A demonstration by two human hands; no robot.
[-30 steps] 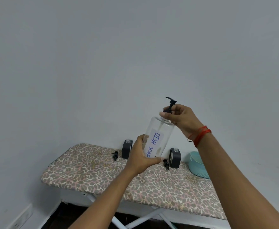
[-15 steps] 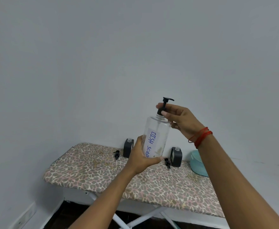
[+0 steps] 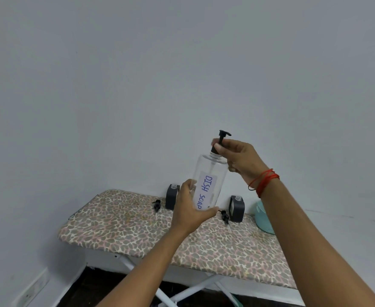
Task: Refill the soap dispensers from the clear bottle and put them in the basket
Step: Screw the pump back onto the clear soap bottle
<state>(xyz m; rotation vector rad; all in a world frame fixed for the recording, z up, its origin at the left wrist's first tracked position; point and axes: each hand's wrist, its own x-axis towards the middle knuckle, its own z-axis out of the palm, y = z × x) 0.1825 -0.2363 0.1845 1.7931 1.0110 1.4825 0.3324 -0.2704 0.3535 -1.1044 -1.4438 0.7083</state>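
The clear bottle point(image 3: 208, 180), with a white label reading "DISH SOAP", is held up in the air above the ironing board point(image 3: 137, 229), tilted slightly with its top leaning right. The left hand point(image 3: 191, 211) is wrapped around the bottle's lower part. The right hand point(image 3: 237, 158) pinches the collar of the black pump point(image 3: 220, 140) at the bottle's neck between thumb and fingers; a red thread bracelet point(image 3: 264, 181) circles that wrist. Behind the bottle, two dark soap dispensers point(image 3: 171, 197) point(image 3: 237, 208) stand upright on the board near the wall, one to each side. A small black pump head point(image 3: 157, 205) point(image 3: 224, 216) lies beside each one. Right of the bottle, a teal basket point(image 3: 263, 218) sits on the board, partly hidden by the right forearm.
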